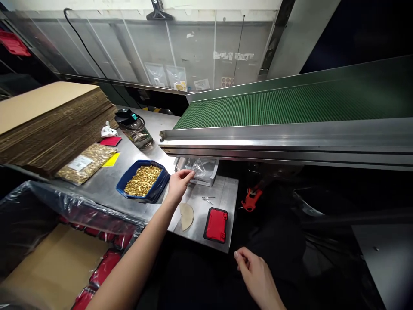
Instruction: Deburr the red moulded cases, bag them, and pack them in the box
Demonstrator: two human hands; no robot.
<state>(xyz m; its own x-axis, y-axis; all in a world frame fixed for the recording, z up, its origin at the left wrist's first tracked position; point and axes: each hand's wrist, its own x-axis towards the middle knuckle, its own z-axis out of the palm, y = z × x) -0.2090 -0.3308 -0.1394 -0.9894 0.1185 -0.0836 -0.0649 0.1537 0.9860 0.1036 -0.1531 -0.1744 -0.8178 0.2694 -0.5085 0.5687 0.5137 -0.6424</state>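
Note:
My left hand is above the steel table, its fingers pinched together by the near edge of a clear plastic tray with transparent bags in it. What its fingertips hold, if anything, is too small to make out. My right hand hovers past the table's right corner, fingers curled in; whether something is inside is hidden. A red case with a black rim lies flat at the table's front right. Behind it sits a small metal piece, and to its left a round beige disc.
Left of my left hand is a blue bin of gold-coloured pieces. A water bottle and stacked cardboard stand behind. A green conveyor with a metal rail overhangs the tray. A plastic-lined box with red cases is at lower left.

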